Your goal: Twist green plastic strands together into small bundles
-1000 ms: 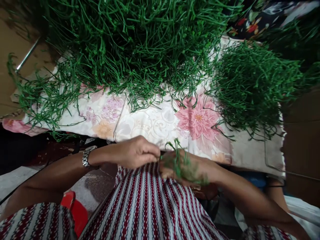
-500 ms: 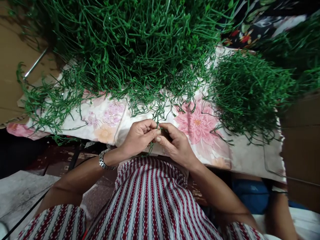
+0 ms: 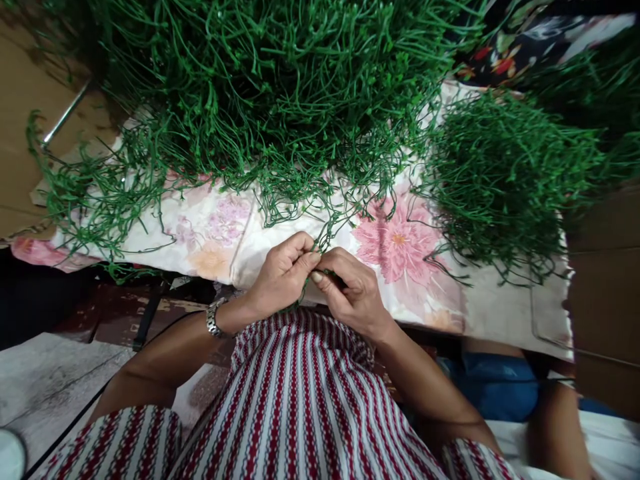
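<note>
Close to my waist, my left hand (image 3: 286, 273) pinches a thin green artificial plant stem (image 3: 326, 233) between thumb and fingers. My right hand (image 3: 353, 288) is closed on the same stem just beside it, fingertips almost touching those of the left. The stem's branched upper end fans out over the cloth above my fingers, and a thin strand hangs below the left hand. The exact spot where my fingertips meet is partly hidden. Beyond my hands rises a large heap of green plastic stems (image 3: 280, 100).
A flowered cloth (image 3: 280, 233) covers the tabletop. At the right lies a smaller pile of green stems (image 3: 505, 180), and loose stems (image 3: 105, 207) spread at the left. A metal rod (image 3: 67, 113) leans near brown cardboard (image 3: 20, 167). Another person's leg (image 3: 560, 427) shows at lower right.
Both hands stay pinched together on the stem, with the right hand's fingers more curled. The stem's upper end now slants to the right. The view has shifted slightly.
</note>
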A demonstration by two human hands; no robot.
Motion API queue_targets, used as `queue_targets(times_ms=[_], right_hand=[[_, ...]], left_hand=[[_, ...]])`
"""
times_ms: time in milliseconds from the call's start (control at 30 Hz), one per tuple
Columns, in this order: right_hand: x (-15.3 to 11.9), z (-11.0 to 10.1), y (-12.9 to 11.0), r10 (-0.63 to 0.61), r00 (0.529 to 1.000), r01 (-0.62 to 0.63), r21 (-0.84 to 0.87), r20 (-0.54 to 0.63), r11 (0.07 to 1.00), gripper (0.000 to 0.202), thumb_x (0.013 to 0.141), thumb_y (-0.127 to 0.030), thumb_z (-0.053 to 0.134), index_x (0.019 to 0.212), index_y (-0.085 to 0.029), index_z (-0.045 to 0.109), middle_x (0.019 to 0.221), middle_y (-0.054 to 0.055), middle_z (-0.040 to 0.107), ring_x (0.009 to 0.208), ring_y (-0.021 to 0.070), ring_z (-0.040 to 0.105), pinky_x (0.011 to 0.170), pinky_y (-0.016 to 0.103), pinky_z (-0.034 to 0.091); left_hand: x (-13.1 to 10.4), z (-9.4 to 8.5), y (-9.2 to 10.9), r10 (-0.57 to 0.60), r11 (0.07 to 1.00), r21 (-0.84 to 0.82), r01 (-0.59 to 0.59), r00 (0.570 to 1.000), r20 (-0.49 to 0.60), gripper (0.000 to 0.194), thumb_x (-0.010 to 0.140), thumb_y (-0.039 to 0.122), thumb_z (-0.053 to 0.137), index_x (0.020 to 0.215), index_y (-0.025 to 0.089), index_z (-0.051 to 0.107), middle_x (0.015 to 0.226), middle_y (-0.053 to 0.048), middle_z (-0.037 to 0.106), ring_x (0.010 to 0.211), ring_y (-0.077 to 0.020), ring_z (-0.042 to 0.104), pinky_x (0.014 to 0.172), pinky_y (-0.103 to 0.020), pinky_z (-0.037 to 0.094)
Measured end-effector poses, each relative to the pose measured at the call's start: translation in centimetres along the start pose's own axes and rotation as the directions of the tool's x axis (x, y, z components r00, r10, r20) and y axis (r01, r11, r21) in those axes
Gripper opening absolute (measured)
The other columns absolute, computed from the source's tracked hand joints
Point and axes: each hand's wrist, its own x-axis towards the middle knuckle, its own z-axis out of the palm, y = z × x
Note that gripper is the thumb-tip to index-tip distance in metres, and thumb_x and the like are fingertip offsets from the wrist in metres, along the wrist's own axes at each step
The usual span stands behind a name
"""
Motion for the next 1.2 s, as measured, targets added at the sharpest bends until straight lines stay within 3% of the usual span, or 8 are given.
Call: queue_targets(times_ms=[167,467,600,733,833,967,1100,1200], right_hand=[[0.0,-0.4,0.3,-0.068,0.991,0.074,-0.052,0.118,0.996,0.017,0.085,-0.017,0.047,0.068,-0.017,0.048,0.061,-0.002,0.042,0.058,0.0096,0.04,0.055,0.023,0.033],[-0.6,-1.3,0.8,-0.088,0.938,-0.08,0.457,0.335,0.886,0.023,0.086,-0.02,0.051,0.064,-0.014,0.048,0.057,-0.004,0.04,0.053,0.0052,0.038,0.052,0.017,0.034],[-0.6,-1.4,0.9,-0.101,0.938,-0.063,0.45,0.331,0.891,0.019,0.086,-0.019,0.05,0.067,-0.014,0.051,0.059,-0.003,0.044,0.054,0.0057,0.042,0.053,0.017,0.036],[-0.6,-1.4,1.1,-0.066,0.979,0.027,0.202,0.192,0.979,0.01,0.084,-0.018,0.051,0.076,-0.014,0.055,0.066,0.0,0.052,0.059,0.0074,0.048,0.056,0.02,0.038],[-0.6,-1.7,1.0,-0.148,0.977,0.153,-0.021,0.151,0.988,0.006,0.084,-0.016,0.051,0.08,-0.014,0.055,0.066,0.001,0.052,0.061,0.0093,0.048,0.057,0.021,0.037],[-0.3,-2.4,0.4,-0.246,0.93,0.302,-0.187,0.273,0.935,0.007,0.084,-0.014,0.049,0.08,-0.014,0.055,0.068,0.003,0.053,0.063,0.0109,0.046,0.058,0.023,0.036],[0.1,-2.6,0.5,-0.222,0.892,0.256,-0.037,0.393,0.966,0.017,0.087,-0.019,0.046,0.073,-0.014,0.054,0.063,0.001,0.049,0.059,0.0093,0.043,0.057,0.021,0.035],[0.1,-2.3,1.1,-0.185,0.858,0.067,0.252,0.479,0.965,0.025,0.088,-0.026,0.046,0.068,-0.012,0.053,0.054,-0.003,0.041,0.049,0.0054,0.037,0.049,0.018,0.03]], left_hand=[[-0.4,-0.4,-0.3,0.171,0.954,0.235,-0.186,0.982,0.085,0.014,0.083,0.013,0.041,0.071,0.018,0.035,0.061,0.005,0.032,0.056,-0.0071,0.032,0.053,-0.019,0.029],[-1.3,-1.6,0.4,0.103,0.968,0.169,-0.185,0.908,0.405,0.013,0.082,0.014,0.039,0.069,0.018,0.038,0.06,0.005,0.034,0.054,-0.0075,0.032,0.051,-0.02,0.028],[-1.4,-1.7,0.5,0.033,0.996,0.065,-0.063,0.921,0.388,0.014,0.083,0.019,0.043,0.069,0.017,0.041,0.061,0.005,0.035,0.055,-0.0069,0.033,0.051,-0.019,0.028],[-1.0,-2.1,0.6,-0.097,0.983,-0.106,0.148,0.919,0.383,0.016,0.082,0.03,0.049,0.078,0.016,0.045,0.065,0.004,0.039,0.057,-0.0065,0.037,0.052,-0.018,0.031],[-0.4,-2.3,0.7,-0.187,0.966,-0.08,0.244,0.88,0.436,0.019,0.078,0.029,0.056,0.072,0.014,0.045,0.062,0.005,0.037,0.056,-0.0059,0.036,0.052,-0.018,0.029],[0.0,-2.3,0.4,-0.258,0.933,-0.08,0.35,0.808,0.529,0.026,0.071,0.028,0.06,0.058,0.013,0.044,0.055,0.005,0.036,0.052,-0.0051,0.031,0.048,-0.018,0.023],[-0.1,-2.1,0.2,-0.261,0.909,-0.147,0.391,0.807,0.53,0.024,0.067,0.024,0.06,0.053,0.012,0.045,0.052,0.005,0.035,0.051,-0.0052,0.03,0.048,-0.02,0.023],[-0.5,-2.1,0.4,-0.255,0.93,-0.063,0.363,0.759,0.599,0.02,0.068,0.021,0.059,0.055,0.011,0.047,0.051,0.007,0.033,0.049,-0.0044,0.027,0.047,-0.02,0.021]])
